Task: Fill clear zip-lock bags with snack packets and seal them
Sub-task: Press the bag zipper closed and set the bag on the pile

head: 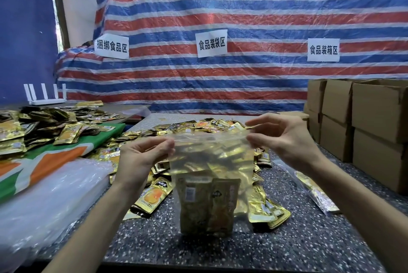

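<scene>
The clear zip-lock bag (centre frame, snack packets inside) is pinched at its top corners by the left hand and right hand. A gap could be left if the zip tracks are misaligned when pressed.

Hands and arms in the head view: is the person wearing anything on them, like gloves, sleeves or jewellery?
Nothing that shows. The left hand and right hand are bare, with no gloves, rings, watch or bracelet to be seen. The left forearm and right forearm are uncovered down to the picture's edge, so any sleeve ends out of view.
</scene>
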Motion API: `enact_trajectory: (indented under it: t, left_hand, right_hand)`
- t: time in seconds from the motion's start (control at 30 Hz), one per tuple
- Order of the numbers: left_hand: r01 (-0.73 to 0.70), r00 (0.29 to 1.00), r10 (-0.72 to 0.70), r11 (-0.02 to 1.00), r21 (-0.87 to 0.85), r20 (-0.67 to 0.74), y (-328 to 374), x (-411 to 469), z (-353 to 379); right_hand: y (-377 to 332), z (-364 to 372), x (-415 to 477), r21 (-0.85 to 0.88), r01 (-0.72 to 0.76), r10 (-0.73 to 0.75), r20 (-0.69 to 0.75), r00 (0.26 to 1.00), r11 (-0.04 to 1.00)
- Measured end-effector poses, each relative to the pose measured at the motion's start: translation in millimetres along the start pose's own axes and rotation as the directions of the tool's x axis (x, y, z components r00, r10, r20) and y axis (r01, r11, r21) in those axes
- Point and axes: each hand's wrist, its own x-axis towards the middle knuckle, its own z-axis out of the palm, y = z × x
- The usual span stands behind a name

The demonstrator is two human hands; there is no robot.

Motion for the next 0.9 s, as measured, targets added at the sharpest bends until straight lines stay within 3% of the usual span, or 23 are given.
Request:
enact_trajectory:
  t: [0.2, 0.37, 0.43, 0.53, 0.67, 0.9]
  left_hand:
    - [0.064, 0.998, -0.063, 0.998, 0.021, -0.028, -6.2, 0.1, 8.4]
    - [-0.008, 0.998, 0.015, 0.992, 0.122, -0.054, -6.2, -1.1, 16.1]
    - [-0.042, 0.997, 0.051, 0.987, 0.155, -0.056, -5.8, -4.4, 19.5]
    - [-0.075, 0.996, 0.080, 0.984, 0.162, -0.025, -2.7, -9.3, 27.6]
    - [-0.117, 0.993, 0.119, 0.979, 0.165, 0.001, 1.3, -13.0, 32.8]
    - [-0.141, 0.990, 0.144, 0.972, 0.189, -0.004, 1.7, -16.7, 27.7]
  right_hand:
    - [5.3, 10.0, 0.0, -0.158, -0.002, 0.002, -0.004, 1.000, 0.987]
    - [-1.1, 18.5, 2.5, -0.302, -0.055, 0.061, 0.010, 0.998, 0.952]
    - [-12.4, 27.2, 2.9, -0.452, 0.002, 0.007, 0.019, 1.000, 0.892]
    - [-35.0, 50.6, 13.1, -0.605, 0.185, -0.101, 0.171, 0.980, 0.774]
    - [-54.8, 78.0, 34.3, -0.606, 0.235, -0.004, 0.358, 0.934, 0.760]
    - [-58.2, 91.0, 40.2, -0.573, 0.231, 0.003, 0.377, 0.926, 0.786]
